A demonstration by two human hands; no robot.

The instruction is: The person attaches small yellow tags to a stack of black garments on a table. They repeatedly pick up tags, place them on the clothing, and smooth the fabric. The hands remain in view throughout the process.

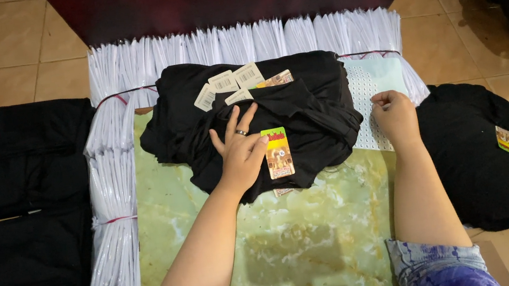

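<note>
The left hand (241, 148) lay flat on a heap of black clothes (251, 120), fingers spread and pressing the cloth, a ring on one finger. It gripped nothing. Just right of its fingertips, touching the thumb side, a tag (278, 153) in green, yellow and orange lay on the cloth, its long axis running away from the person. More tags (234, 83), pale ones, lay fanned out on the heap beyond the fingers.

The right hand (395, 118) sat to the right of the heap, fingers curled in a loose pinch at the edge of a pale dotted sheet (371, 83); whether it held something small between the fingertips could not be told. The left hand was plainly the nearer to the coloured tag; the right stood well apart from it, across the heap's right edge.

The heap rested on a green marbled surface (305, 222) before the person. Beyond and left of the hands ran rows of white packets (115, 182) bound with red bands. Right of the right hand, on the tiled floor (2, 46), lay another black bundle (482, 157) with its own tag; left of the left hand, past the packets, more folded black cloth (24, 159).
</note>
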